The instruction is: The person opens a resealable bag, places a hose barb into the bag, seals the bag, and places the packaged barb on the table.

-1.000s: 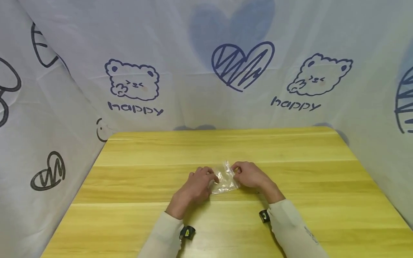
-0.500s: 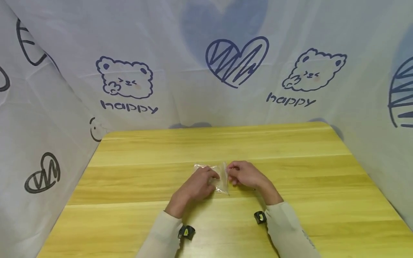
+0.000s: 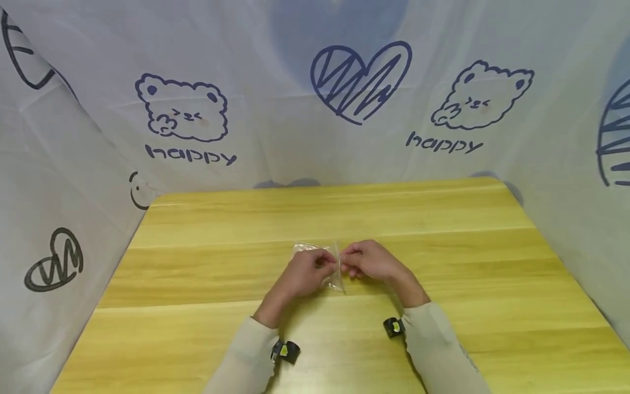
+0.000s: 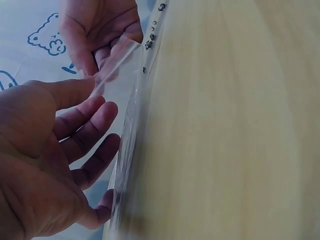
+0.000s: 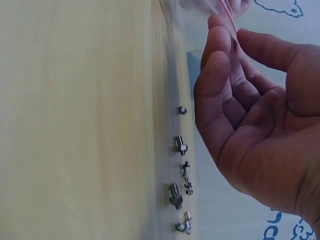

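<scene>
Clear bag: on the surface (image 3: 221,262), between and partly beneath the hands (image 3: 336,282); its narrow edge runs from 12 to 6 o'clock.
Red line: along that edge, at the right fingertips (image 5: 228,17).
Left hand: thumb and forefinger pinch the edge from 9 o'clock (image 3: 306,272), other fingers loosely bent.
Right hand: thumb and forefinger pinch the same edge from 3 o'clock (image 3: 373,261).
Just changed: half a second ago the left fingertips stood short of the edge; now they meet it, opposite the right ones.
Meaning: the work seems to have settled on the bag's edge, probably its mouth; whether its layers are parted, I cannot tell.
Small metal parts: a loose row on the surface, at 9 o'clock from the right palm in its wrist view (image 5: 175,196), apart from the fingers.
Printed cloth: behind the surface, toward 12 o'clock (image 3: 275,120).
</scene>
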Motion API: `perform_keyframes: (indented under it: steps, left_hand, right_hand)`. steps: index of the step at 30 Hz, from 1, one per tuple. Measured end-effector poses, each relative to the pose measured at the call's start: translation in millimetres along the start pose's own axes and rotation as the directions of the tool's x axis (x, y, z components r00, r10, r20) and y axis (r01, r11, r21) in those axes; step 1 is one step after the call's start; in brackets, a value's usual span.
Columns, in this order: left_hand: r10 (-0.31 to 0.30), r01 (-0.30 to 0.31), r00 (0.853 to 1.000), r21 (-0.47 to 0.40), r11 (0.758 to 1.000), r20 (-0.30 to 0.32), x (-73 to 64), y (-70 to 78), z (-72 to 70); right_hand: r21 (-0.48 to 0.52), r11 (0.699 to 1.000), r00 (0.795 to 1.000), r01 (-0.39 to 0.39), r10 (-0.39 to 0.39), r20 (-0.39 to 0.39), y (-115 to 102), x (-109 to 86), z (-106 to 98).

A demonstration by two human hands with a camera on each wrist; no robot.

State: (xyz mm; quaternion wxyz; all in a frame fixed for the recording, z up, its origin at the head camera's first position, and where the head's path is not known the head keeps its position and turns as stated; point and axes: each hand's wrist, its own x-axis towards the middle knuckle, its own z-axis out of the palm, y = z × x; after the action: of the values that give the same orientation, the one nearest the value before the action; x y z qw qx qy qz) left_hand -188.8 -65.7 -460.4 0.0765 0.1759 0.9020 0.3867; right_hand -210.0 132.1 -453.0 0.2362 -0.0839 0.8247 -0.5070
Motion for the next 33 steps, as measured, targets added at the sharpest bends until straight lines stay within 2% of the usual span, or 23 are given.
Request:
perform_keyframes:
  steps: [5, 13, 23, 33]
  left_hand:
    - [-0.003, 0.003, 1.000, 0.011, 1.000, 0.010, 1.3, 0.7, 1.3]
    - [-0.030, 0.030, 1.000, 0.035, 0.999, -0.009, 2.6, 2.6, 2.6]
    - [-0.071, 0.072, 0.997, 0.024, 0.997, -0.030, 2.4, 4.8, 2.9]
    - [-0.061, 0.063, 0.997, 0.034, 0.997, -0.048, 3.7, 4.8, 5.3]
  right_hand:
    - [-0.042, 0.999, 1.000, 0.003, -0.003, 0.006, -2.3, -0.4, 0.3]
    - [-0.066, 0.998, 1.000, -0.013, 0.012, -0.019, -6.0, -0.8, 2.8]
    - [-0.039, 0.999, 0.999, -0.035, 0.034, -0.034, -8.2, 2.0, 5.6]
    - [-0.038, 0.998, 0.997, -0.051, 0.049, -0.052, -6.4, 4.9, 5.8]
